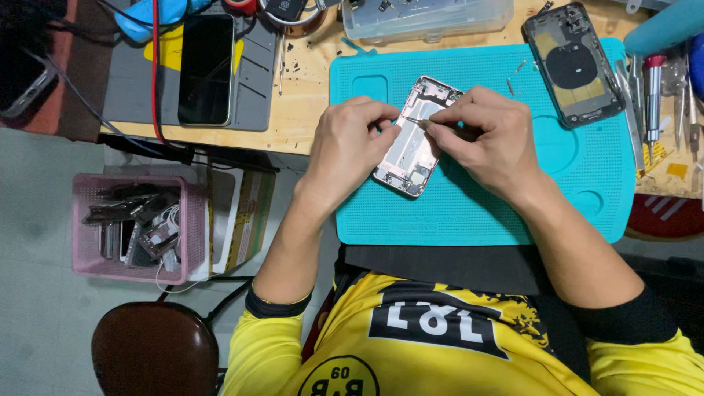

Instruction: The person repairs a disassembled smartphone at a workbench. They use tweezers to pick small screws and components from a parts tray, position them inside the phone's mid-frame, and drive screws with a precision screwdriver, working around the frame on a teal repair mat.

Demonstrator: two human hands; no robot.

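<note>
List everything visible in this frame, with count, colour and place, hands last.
opened phone: 1, silver-pink, middle of mat
work mat: 1, teal, on bench
tweezers: 1, metal, over opened phone
phone back housing: 1, dark, mat's upper right
intact phone: 1, black, on grey mat
grey mat: 1, upper left
basket: 1, pink, floor left, holding parts
stool: 1, brown, lower left
left hand: steadies opened phone
right hand: holds tweezers

**Count on the desk**

Three phones: one opened shell (415, 136), one bare back housing (573, 64), one dark-screened handset (206, 69). Two mats: teal (477, 205), grey (132, 88). One pink basket (192, 227). One clear box (429, 18). Perhaps five hand tools (653, 95).
</note>
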